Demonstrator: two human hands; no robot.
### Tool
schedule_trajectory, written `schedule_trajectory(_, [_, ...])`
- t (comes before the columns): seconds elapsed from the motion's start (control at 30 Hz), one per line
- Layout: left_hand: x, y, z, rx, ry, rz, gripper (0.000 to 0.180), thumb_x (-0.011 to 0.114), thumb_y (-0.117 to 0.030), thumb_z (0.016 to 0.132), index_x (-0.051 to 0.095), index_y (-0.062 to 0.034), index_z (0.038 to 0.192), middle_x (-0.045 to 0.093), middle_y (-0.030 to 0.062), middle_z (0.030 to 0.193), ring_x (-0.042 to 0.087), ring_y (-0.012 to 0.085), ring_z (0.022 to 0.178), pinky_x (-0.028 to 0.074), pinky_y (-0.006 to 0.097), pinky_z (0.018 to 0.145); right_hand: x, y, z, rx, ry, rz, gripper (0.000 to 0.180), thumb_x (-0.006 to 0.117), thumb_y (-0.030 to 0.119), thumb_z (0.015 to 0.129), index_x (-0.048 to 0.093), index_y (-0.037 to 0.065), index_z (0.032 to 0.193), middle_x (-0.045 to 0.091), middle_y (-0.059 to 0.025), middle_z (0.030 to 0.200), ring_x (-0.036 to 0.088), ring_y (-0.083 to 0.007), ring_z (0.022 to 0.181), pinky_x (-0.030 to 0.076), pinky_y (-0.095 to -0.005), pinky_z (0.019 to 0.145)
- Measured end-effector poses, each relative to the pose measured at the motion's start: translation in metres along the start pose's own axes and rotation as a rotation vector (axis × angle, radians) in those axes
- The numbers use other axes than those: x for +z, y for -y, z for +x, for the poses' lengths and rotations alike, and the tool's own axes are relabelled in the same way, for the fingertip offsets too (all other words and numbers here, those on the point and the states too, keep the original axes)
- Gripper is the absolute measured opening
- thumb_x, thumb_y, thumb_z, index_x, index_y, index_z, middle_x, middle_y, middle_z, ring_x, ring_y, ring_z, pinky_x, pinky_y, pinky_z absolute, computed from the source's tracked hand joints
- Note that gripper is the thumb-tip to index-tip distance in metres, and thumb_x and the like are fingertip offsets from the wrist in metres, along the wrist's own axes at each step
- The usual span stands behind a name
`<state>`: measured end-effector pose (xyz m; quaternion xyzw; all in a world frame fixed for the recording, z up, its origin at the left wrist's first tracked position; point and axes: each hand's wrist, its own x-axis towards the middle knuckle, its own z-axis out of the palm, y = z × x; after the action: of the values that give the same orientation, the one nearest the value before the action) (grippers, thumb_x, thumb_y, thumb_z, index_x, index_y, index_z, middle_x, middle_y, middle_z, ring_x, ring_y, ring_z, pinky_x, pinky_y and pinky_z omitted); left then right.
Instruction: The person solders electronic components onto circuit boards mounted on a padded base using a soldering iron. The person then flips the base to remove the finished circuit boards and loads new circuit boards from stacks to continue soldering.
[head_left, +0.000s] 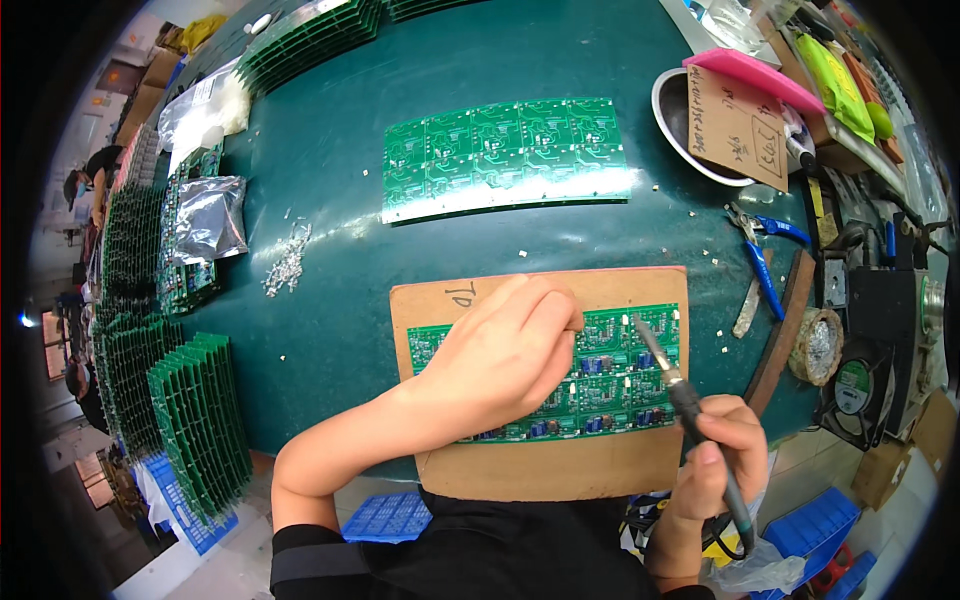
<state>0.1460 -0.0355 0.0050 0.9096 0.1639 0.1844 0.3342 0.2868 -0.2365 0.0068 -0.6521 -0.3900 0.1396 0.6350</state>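
Note:
A green circuit board panel (612, 362) with white connectors and dark blue components lies on a piece of brown cardboard (550, 475) in front of me. My left hand (510, 345) reaches across the panel, fingers curled and pinched near its upper edge; whatever is between the fingertips is hidden. In my right hand (725, 450) is a soldering iron (688, 400), gripped like a pen, its tip over the panel's upper right part. I cannot tell whether the tip touches the board. Farther back lies a second green panel (505, 155), with no tall components visible on it.
Stacked green boards (200, 420) line the left side, near a silver bag (210, 218) and a small heap of white parts (287, 262). Blue-handled pliers (765, 265), a metal bowl (672, 125), a solder tip cleaner (816, 348) and a fan (855, 390) stand at the right.

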Motion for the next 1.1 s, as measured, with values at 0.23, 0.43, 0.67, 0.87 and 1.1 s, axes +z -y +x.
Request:
schedule_trajectory(0.23, [0.003,-0.024,0.017,-0.162,0.01,-0.194,0.016,0.065,0.0,0.084,0.055,-0.002,0.097,0.058,0.0114,0.087,0.061,0.0285,0.081,0.05,0.038,0.069,-0.016,-0.004,-0.001,0.062,-0.091,0.003,0.018,0.062,0.013,0.082,0.062,-0.005,0.089,0.058,-0.0135,0.075,0.056,-0.0216,0.07,0.044,-0.0306,0.063])
schedule_trajectory(0.43, [0.029,-0.011,0.024,0.0,-0.013,-0.054,0.017,0.065,0.001,0.082,0.053,-0.0016,0.094,0.059,0.0114,0.087,0.061,0.0301,0.08,0.05,0.039,0.068,-0.009,-0.006,0.003,0.068,-0.067,0.006,0.018,0.063,0.011,0.082,0.063,-0.005,0.089,0.058,-0.0114,0.071,0.057,-0.0212,0.068,0.044,-0.0297,0.061])
schedule_trajectory(0.67, [0.033,-0.01,0.027,0.02,-0.016,-0.022,0.017,0.065,0.001,0.081,0.053,-0.0021,0.092,0.059,0.0111,0.088,0.061,0.0304,0.081,0.049,0.039,0.069,-0.011,-0.009,0.009,0.065,-0.012,0.01,0.017,0.064,0.01,0.08,0.064,-0.005,0.088,0.059,-0.012,0.072,0.057,-0.021,0.069,0.043,-0.0285,0.06])
schedule_trajectory(0.87, [0.034,-0.012,0.027,0.029,-0.023,-0.003,0.017,0.065,0.001,0.08,0.053,-0.0025,0.092,0.059,0.0116,0.089,0.061,0.0313,0.082,0.049,0.04,0.071,-0.018,-0.009,0.002,0.026,-0.058,0.009,0.019,0.064,0.012,0.081,0.063,-0.005,0.09,0.059,-0.0137,0.076,0.057,-0.0213,0.07,0.044,-0.029,0.062])
schedule_trajectory(1.1, [0.029,-0.011,0.018,0.058,-0.073,-0.011,0.016,0.064,0.0,0.08,0.054,-0.0021,0.093,0.058,0.0118,0.087,0.06,0.0324,0.081,0.049,0.041,0.071,-0.07,-0.021,-0.022,0.005,-0.424,-0.994,0.021,0.057,0.0,0.09,0.065,-0.004,0.109,0.058,-0.0147,0.104,0.059,-0.0259,0.095,0.046,-0.0359,0.086])
